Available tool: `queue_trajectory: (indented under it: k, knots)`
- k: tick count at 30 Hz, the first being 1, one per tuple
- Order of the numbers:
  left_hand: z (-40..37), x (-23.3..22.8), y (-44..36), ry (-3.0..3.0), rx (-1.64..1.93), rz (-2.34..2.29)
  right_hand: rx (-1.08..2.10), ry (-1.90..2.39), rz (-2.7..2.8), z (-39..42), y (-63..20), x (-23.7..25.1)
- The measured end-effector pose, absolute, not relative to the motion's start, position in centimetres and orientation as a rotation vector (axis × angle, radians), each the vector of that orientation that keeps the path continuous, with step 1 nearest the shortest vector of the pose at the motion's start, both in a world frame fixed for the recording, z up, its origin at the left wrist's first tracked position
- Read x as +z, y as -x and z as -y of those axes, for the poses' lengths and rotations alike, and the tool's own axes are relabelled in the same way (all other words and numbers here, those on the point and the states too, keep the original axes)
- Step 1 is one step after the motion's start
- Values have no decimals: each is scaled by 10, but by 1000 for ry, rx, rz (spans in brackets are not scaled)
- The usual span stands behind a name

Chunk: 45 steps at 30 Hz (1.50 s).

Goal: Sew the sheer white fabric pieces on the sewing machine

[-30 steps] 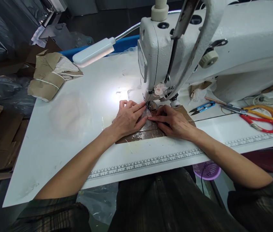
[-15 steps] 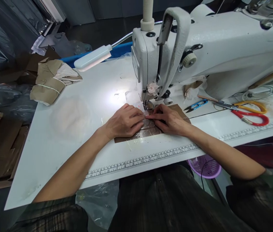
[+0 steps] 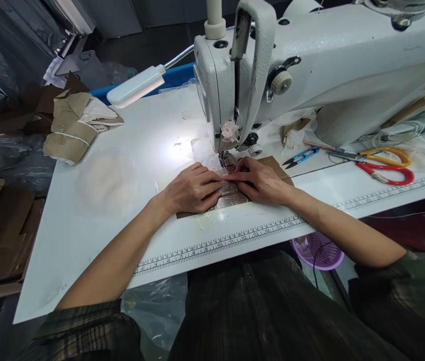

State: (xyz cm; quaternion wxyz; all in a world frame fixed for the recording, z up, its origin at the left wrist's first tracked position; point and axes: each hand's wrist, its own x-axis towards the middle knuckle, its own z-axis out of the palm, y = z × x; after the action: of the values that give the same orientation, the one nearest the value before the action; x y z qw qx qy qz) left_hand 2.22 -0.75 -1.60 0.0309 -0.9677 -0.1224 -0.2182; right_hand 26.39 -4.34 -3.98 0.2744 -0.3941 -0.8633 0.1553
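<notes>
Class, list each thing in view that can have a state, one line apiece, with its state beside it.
Left hand, palm down, fingers together
Right hand, fingers bent; grip unclear
Brown sheet, flat under both hands
Machine, upright; running or stopped, cannot tell
Lamp, lit
Snips, blades apart
Scissors, blades seem shut
Bundle, tied with a band
Cord, coiled
Basket, mouth up, partly hidden

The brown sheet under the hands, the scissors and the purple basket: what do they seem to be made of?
Brown sheet: perhaps card or leatherlike, from its flat, straight edges; a clear layer over part glints like plastic film. Scissors: probably metal blades, from their grey sheen; glossy handles, likely plastic. Purple basket: probably moulded plastic, smooth, from its even colour and regular holes.
</notes>
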Motion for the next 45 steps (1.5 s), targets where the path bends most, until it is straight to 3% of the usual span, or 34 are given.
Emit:
queue_trajectory:
  k: [25, 45]
  knots:
    - [5, -11, -21, 3073, -563, 678, 140, 1232, 2537, 41, -254, -27]
    - [4, -15, -25, 2922, -403, 760, 139, 1378, 2670, 39, -246, -13]
